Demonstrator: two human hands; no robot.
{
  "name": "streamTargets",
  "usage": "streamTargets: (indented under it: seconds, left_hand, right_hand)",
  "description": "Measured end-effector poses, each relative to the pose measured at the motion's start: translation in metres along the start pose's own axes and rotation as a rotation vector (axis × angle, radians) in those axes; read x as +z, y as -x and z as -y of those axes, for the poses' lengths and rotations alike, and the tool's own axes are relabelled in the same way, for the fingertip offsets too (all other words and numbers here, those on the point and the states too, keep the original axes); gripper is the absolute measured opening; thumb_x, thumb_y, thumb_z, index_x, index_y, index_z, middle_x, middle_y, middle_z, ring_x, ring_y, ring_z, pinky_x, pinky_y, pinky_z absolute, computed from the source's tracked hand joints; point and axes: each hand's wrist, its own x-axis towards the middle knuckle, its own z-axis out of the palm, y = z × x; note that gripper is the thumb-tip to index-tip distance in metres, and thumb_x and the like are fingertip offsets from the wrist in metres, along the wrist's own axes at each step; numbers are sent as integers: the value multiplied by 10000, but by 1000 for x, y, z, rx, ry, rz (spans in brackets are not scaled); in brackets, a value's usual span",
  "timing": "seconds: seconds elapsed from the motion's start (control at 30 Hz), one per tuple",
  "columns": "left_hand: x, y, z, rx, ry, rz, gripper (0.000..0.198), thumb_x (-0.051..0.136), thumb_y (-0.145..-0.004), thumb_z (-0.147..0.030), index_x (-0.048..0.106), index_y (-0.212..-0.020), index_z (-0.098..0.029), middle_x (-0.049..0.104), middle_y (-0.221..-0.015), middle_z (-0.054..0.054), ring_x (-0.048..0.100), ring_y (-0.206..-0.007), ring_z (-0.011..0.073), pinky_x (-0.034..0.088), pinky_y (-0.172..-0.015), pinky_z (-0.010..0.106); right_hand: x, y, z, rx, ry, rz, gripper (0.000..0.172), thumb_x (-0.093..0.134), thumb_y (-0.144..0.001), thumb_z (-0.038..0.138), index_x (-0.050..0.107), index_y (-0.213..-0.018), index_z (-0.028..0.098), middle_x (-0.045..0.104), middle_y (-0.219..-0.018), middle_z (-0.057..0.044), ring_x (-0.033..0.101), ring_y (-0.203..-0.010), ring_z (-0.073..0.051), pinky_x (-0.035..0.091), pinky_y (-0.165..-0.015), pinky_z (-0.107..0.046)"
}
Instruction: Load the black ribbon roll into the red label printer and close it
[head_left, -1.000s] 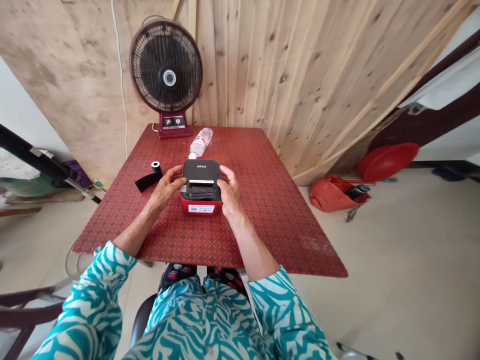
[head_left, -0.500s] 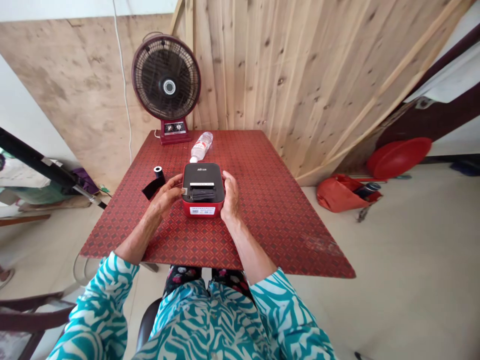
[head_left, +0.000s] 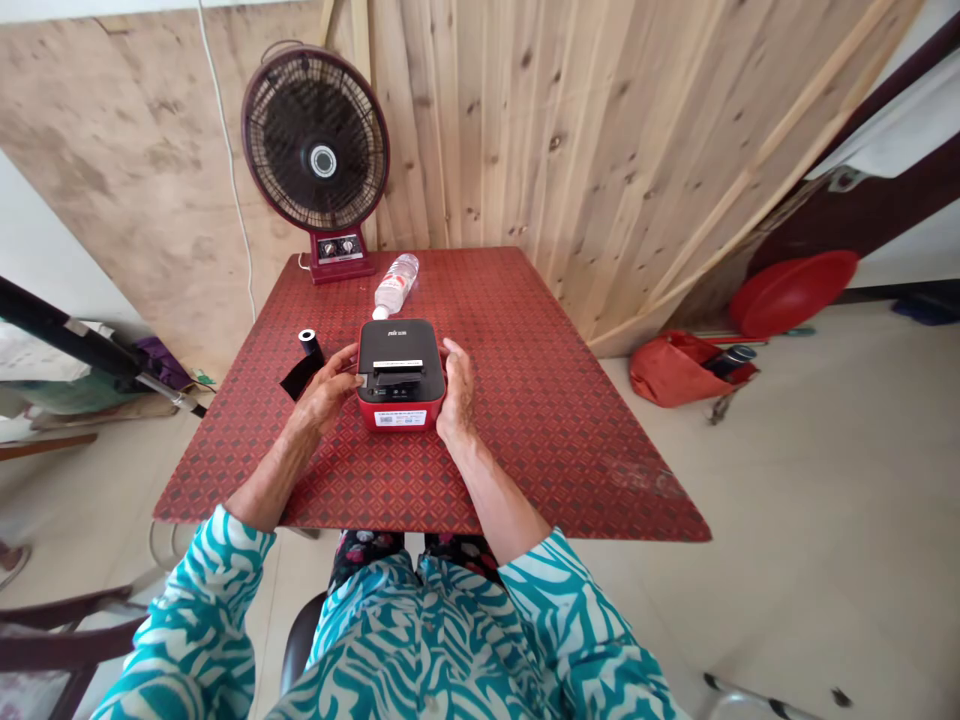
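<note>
A small red-and-black label printer (head_left: pixel 400 345) sits on the table between my two hands. Its black lid has a slot with a white strip along it, and a white sticker shows on the red front. My left hand (head_left: pixel 324 390) grips the printer's left side, its thumb by the top front corner. Cupped around the right side is my right hand (head_left: pixel 457 390), palm against the casing. Just beyond my left hand, a dark roll with a white core (head_left: pixel 307 338) stands on the table, with a loose black strip (head_left: pixel 298 376) trailing from it.
A clear plastic bottle (head_left: pixel 396 285) lies on its side behind the printer. A maroon fan (head_left: pixel 324 160) stands at the table's back left corner, near the wooden wall. The patterned red table (head_left: pixel 540 440) has a chair (head_left: pixel 67 640) off its left side. An orange bag (head_left: pixel 664 370) rests on the floor at right.
The view has shifted slightly. The dark strip over the front of the printer's lid looks shorter, and small marks on the panel below the slot now show. Both hands keep their places.
</note>
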Motion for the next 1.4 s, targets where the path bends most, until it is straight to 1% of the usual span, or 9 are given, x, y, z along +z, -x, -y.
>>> streamTargets:
  seconds: [0.43, 0.53, 0.6, 0.67, 0.83, 0.9, 1.0, 1.23, 1.4]
  left_hand:
    - [1, 0, -2, -7, -90, 19, 719, 697, -576, -257, 594, -1284, -184, 683, -1207, 101, 647, -1082, 264, 501, -899, 353]
    - [-2, 2, -3, 64, -173, -21, 663, 719, -597, -276, 626, -1246, -181, 669, -1237, 111, 638, -1100, 268, 500, -933, 375]
    - [0, 5, -9, 179, -341, -72, 530, 735, -659, -320, 676, -1169, -185, 683, -1198, 103, 642, -1071, 255, 500, -940, 377]
    - [7, 4, -21, 295, -570, -30, 364, 722, -734, -383, 732, -1044, -193, 713, -1092, 90, 658, -987, 241, 505, -922, 373]
    - [36, -22, -57, 346, -1095, 368, 189, 652, -797, -296, 794, -912, -249, 757, -957, 50, 686, -909, 249, 506, -916, 371]
    - [46, -37, -65, 349, -1241, 373, 219, 618, -805, -227, 800, -922, -258, 765, -983, 49, 693, -942, 264, 500, -924, 366]
    - [55, -50, -66, 394, -1446, 271, 302, 548, -858, -197, 786, -1031, -266, 765, -1047, 59, 694, -980, 273, 502, -916, 358]
    - [75, -56, -62, 255, -1888, 300, 370, 488, -916, -255, 723, -1201, -275, 749, -1078, 115, 695, -970, 316, 518, -830, 391]
    - [82, -67, -62, 185, -2008, 489, 277, 634, -820, -288, 748, -1073, -283, 749, -1027, 88, 685, -966, 297, 514, -789, 339]
  right_hand:
    - [0, 2, 4, 36, -1, -3, 487, 535, -809, 596, 630, -1137, 249, 647, -1290, -55, 575, -1228, -211, 398, -1139, -456]
    - [0, 3, 1, 34, -15, -12, 510, 522, -814, 617, 625, -1147, 245, 651, -1276, -60, 583, -1205, -209, 424, -1108, -447]
    - [1, 4, -2, 28, -13, -14, 526, 510, -819, 630, 622, -1152, 238, 654, -1258, -67, 589, -1187, -210, 439, -1082, -435]
    - [1, 5, -4, 32, -12, -15, 531, 507, -823, 636, 620, -1148, 231, 661, -1231, -71, 596, -1161, -211, 449, -1059, -423]
    - [0, 5, -8, 66, -34, -49, 530, 526, -807, 626, 618, -1136, 220, 667, -1198, -70, 603, -1096, -209, 454, -1032, -421]
    - [-1, 4, -10, 66, -36, -49, 499, 528, -815, 602, 627, -1126, 225, 666, -1206, -63, 598, -1109, -204, 445, -1045, -415]
    - [-1, 2, -14, 70, -41, -29, 452, 518, -841, 579, 644, -1112, 240, 675, -1197, -46, 595, -1126, -193, 443, -1057, -399]
    - [0, -2, -14, 95, -54, -16, 421, 497, -863, 555, 660, -1101, 249, 690, -1164, -37, 610, -1091, -190, 476, -1019, -391]
    - [1, -2, -12, 106, -61, -4, 428, 488, -866, 574, 659, -1091, 253, 689, -1173, -36, 608, -1106, -187, 486, -1015, -387]
